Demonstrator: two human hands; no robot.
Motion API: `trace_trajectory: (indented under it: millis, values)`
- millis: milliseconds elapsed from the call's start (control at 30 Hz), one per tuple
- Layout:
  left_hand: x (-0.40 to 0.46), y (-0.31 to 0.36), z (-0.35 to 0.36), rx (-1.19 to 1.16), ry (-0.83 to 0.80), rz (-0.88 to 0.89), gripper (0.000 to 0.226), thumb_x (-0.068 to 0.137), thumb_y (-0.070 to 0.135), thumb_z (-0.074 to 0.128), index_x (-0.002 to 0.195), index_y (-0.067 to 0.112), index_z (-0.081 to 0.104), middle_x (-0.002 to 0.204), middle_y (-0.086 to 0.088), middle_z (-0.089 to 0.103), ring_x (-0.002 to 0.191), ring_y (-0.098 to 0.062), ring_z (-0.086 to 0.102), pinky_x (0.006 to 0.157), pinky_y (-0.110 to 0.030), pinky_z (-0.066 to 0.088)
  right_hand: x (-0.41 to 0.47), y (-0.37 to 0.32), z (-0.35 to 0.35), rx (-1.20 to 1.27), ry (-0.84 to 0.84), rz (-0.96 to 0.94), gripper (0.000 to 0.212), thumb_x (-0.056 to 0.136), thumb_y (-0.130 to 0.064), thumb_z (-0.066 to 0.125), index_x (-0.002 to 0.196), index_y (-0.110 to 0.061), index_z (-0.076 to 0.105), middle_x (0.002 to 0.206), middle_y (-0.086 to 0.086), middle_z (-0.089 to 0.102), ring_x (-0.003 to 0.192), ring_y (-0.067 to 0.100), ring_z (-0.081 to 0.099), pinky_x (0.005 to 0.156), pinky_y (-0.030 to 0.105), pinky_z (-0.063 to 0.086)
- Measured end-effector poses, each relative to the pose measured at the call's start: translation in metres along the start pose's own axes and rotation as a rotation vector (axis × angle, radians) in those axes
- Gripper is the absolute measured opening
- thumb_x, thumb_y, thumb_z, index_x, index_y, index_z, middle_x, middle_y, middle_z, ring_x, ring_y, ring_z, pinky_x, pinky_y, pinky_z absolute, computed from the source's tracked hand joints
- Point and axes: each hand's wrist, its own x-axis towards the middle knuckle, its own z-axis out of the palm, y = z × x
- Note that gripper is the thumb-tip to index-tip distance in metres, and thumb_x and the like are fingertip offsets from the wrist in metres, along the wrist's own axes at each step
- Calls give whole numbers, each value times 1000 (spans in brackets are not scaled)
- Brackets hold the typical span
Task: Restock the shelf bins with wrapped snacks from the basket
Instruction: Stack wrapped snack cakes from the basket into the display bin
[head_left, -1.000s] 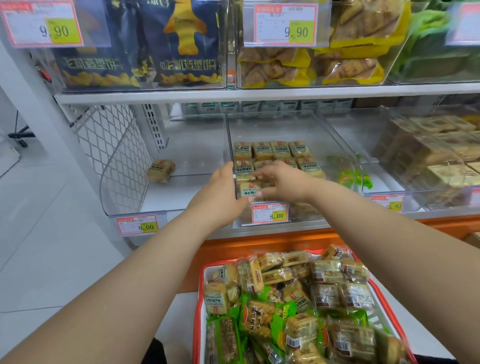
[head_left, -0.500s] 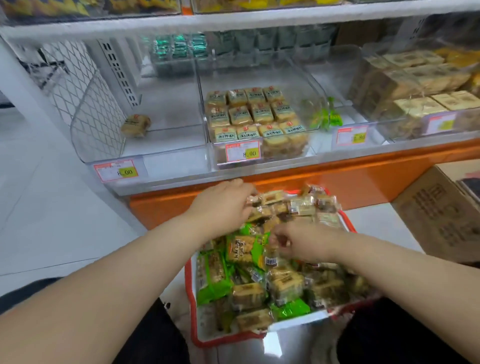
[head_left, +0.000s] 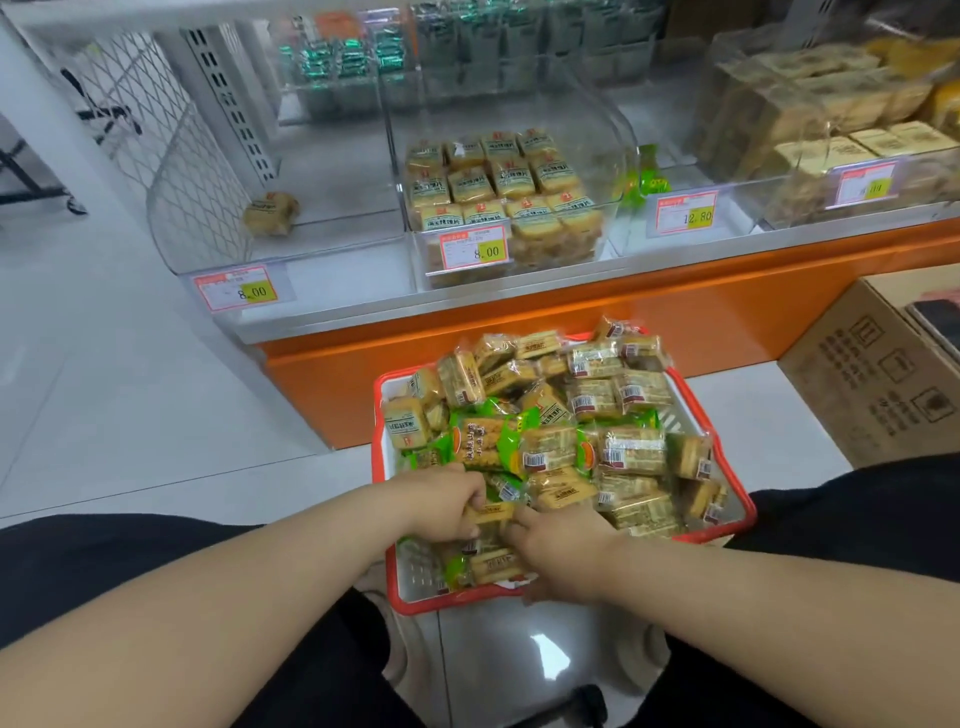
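A red basket (head_left: 737, 501) with a white inside sits on the floor between my knees, heaped with yellow wrapped snacks (head_left: 631, 449) and a few green ones (head_left: 485, 439). My left hand (head_left: 441, 499) is at the basket's near left, fingers curled over a yellow wrapped snack (head_left: 491, 512). My right hand (head_left: 563, 556) lies close beside it, fingers curled down onto the same small cluster of packets. On the shelf above, the middle clear bin (head_left: 618, 135) holds neat rows of yellow snacks (head_left: 498, 182). The left bin (head_left: 176, 218) holds a single snack (head_left: 270, 213).
A third clear bin (head_left: 717, 244) on the right holds green packets (head_left: 647, 179), and a fourth holds boxed cakes (head_left: 831, 130). Price tags hang on the bin fronts. A cardboard box (head_left: 883, 374) stands on the floor at the right. The orange shelf base (head_left: 519, 338) runs behind the basket.
Both hands came down from the middle shelf bin into the basket and then drew back to its near edge. My view tilted downward toward the basket.
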Motion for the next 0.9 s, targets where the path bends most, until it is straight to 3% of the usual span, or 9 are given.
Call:
trace_trajectory:
  millis: [100,233,367,467,567,633,667,767,900]
  values:
    - [-3,2,-2,-90,42,4,30,94,38,58,120,25,50,118,0,51,102,-20,54,90,-39,47,4,1,2,71,12,45,42,94,-24,55,133,-11,46,130,13,47,108,34,59,68,38,46]
    - [-11,1,-17,-202,190,-6,20,100,24,50,119,21,53,115,-1,60,100,-20,57,88,-40,50,4,23,-20,377,41,132,25,91,-31,60,112,-16,60,109,5,60,95,25,58,78,33,49]
    - [-19,1,-37,-347,244,-45,25,105,32,39,115,18,56,104,-3,61,82,-16,55,69,-30,46,-6,46,-39,840,-12,200,23,98,-26,57,114,-10,60,104,6,67,80,14,60,73,29,51]
    - [-31,5,-52,-516,130,-37,37,103,49,32,105,20,54,96,0,62,69,-7,54,60,-24,42,-15,55,-55,1029,30,209,21,100,-23,52,114,-10,61,101,10,71,76,11,63,71,28,53]
    - [-41,10,-64,-817,59,24,27,96,38,58,112,16,58,97,5,69,78,-3,66,60,-16,45,-26,62,-78,1214,69,194,19,101,-19,49,113,-11,62,89,0,70,73,7,63,58,17,48]
    - [-42,12,-73,-959,154,17,34,88,24,71,118,14,58,103,0,72,90,-12,68,66,-17,48,-34,68,-95,1203,99,172,18,100,-22,52,114,-16,62,100,1,69,86,11,63,64,18,48]
    - [-43,14,-79,-966,226,7,36,86,20,74,118,14,58,103,-2,72,89,-13,68,66,-18,48,-38,73,-105,1117,142,163,22,97,-25,57,119,-19,60,108,-2,66,94,12,62,71,19,48]
    - [-44,20,-105,-923,373,22,31,83,17,77,107,15,57,96,-6,73,80,-15,68,61,-21,47,-49,83,-138,880,355,163,66,82,-34,75,139,-27,42,127,-12,50,104,9,58,85,24,50]
    - [-41,18,-142,-890,486,24,23,84,23,75,98,14,60,85,-6,73,69,-16,66,66,-31,45,-50,76,-167,792,477,96,89,73,-38,82,144,-27,30,125,-17,49,98,1,58,81,16,48]
